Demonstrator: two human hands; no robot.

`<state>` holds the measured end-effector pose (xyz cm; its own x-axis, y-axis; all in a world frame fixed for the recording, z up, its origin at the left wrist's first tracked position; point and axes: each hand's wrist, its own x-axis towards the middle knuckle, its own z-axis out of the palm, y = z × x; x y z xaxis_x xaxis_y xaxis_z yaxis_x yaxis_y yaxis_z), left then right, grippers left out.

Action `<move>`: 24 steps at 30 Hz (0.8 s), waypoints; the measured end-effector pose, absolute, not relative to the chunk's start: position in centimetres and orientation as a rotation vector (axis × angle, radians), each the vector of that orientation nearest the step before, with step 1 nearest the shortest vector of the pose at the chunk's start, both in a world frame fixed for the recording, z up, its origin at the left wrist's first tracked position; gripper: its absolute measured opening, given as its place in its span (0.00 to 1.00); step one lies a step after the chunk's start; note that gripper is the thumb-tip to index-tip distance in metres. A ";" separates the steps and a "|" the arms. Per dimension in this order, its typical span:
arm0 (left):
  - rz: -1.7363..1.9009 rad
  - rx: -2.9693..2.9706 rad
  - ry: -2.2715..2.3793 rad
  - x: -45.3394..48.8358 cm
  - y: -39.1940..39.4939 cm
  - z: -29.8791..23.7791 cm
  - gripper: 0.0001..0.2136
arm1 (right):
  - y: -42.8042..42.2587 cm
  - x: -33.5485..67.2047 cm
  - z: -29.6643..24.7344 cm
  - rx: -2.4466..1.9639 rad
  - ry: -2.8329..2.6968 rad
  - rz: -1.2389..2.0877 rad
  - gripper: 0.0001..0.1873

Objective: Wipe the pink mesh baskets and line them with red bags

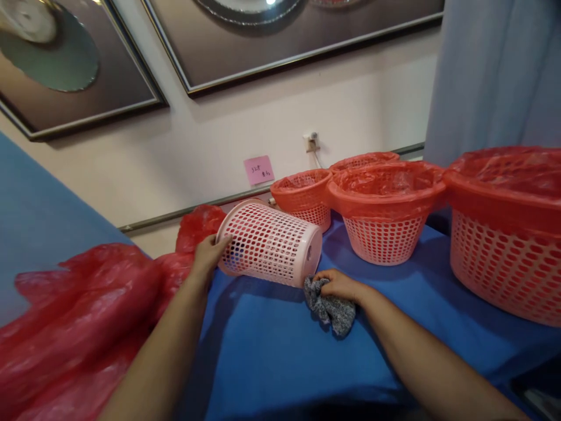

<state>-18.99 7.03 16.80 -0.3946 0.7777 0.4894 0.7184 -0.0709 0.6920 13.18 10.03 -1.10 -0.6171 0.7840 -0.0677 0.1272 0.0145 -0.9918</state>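
Observation:
A pink perforated plastic basket (pixel 269 242) is tipped on its side above the blue table, its base facing right and its open end facing left. My left hand (pixel 210 254) is closed on the basket's rim at that open end, with the thumb on the outer wall. In my right hand (pixel 335 285) is a crumpled dark grey cloth (pixel 333 310), pinched between the fingers. The cloth is at the lower edge of the basket's base. Part of my left hand's fingers is hidden by the rim.
Several pink baskets with red plastic liners stand at the right, including a middle one (pixel 383 237) and a large one (pixel 504 257). Red plastic bags (pixel 100 310) are heaped at the left. A blue cloth (pixel 263 351) covers the table. A pink note (pixel 259 170) and socket (pixel 311 142) are on the wall.

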 end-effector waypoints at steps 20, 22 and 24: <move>1.299 2.944 2.005 -10.3 -6.7 8.6 0.16 | 9.2 12.7 -1.6 -0.846 -1.275 1.639 0.21; 0.857 3.050 2.051 -9.2 -6.0 6.6 0.20 | 9.4 13.1 -1.3 -0.829 -1.179 1.564 0.23; 0.477 2.991 2.142 -8.0 -5.2 5.3 0.20 | 9.7 13.8 -1.1 -0.816 -1.086 1.474 0.25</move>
